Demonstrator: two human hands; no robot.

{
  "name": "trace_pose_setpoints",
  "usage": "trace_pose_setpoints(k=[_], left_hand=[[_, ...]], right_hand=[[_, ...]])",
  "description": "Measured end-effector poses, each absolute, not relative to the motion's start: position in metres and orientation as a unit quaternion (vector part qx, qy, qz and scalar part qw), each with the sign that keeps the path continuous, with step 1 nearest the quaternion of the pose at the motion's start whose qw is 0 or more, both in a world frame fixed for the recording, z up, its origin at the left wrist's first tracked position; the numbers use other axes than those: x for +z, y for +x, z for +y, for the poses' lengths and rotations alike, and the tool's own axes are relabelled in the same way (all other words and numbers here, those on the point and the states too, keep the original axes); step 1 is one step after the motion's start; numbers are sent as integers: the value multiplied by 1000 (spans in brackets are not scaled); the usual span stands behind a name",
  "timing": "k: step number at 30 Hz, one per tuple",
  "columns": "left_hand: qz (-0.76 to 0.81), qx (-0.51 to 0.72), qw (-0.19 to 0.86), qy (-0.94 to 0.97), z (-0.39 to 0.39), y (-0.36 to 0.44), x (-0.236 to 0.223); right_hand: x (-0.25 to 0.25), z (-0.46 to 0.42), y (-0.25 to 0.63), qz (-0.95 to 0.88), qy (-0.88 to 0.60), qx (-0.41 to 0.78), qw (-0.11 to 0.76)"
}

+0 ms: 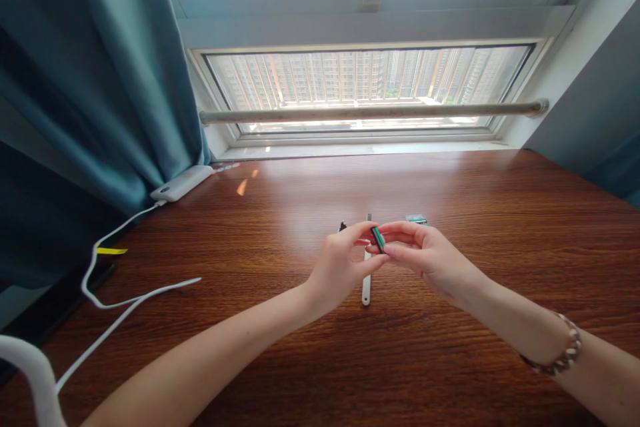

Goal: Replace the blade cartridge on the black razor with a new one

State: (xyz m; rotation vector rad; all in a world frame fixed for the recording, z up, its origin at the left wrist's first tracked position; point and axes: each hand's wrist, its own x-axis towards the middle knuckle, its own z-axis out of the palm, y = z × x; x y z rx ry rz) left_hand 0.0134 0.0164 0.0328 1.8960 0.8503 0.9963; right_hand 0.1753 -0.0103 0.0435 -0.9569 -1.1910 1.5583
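Note:
Between both hands, above the wooden table, is a small green and black piece that looks like a razor cartridge point(378, 240). My left hand point(337, 260) pinches it from the left with thumb and fingers. From the other side, my right hand point(425, 250) grips its green side with the fingertips. Below them a slim white handle point(367, 290) lies on the table, with a hole at its near end; the hands partly cover its middle. A small black item point(342, 226) shows behind my left hand. Past my right hand sits a small green and clear package point(416, 219), partly hidden.
The brown wooden table point(280, 360) reaches the window. A white power strip point(184, 183) with a white cable point(90, 273) lies at the left by the blue curtain point(125, 67). A yellow strip point(113, 251) is near the cable. A white curved tube point(30, 367) fills the lower left corner.

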Motion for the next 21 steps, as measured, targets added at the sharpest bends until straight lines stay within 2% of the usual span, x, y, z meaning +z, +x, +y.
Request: trace_pose_setpoints(k=[3, 5, 8, 11, 15, 18, 21], left_hand=[[351, 402, 440, 722, 21, 13, 32], [370, 423, 458, 689, 28, 11, 30], [385, 461, 488, 633, 42, 8, 26], [393, 482, 535, 572, 55, 5, 23], [383, 486, 557, 554, 59, 3, 23], [365, 482, 558, 569, 56, 4, 25], [351, 475, 558, 583, 52, 3, 29]], right_hand=[[39, -6, 177, -520, -422, 571, 475], [32, -3, 177, -584, -465, 478, 463], [17, -3, 174, -728, -496, 324, 346], [4, -6, 168, -797, -497, 256, 227], [-5, -9, 166, -801, -554, 178, 144], [-9, -7, 169, -781, -582, 172, 145], [-8, 0, 172, -737, -607, 224, 194]])
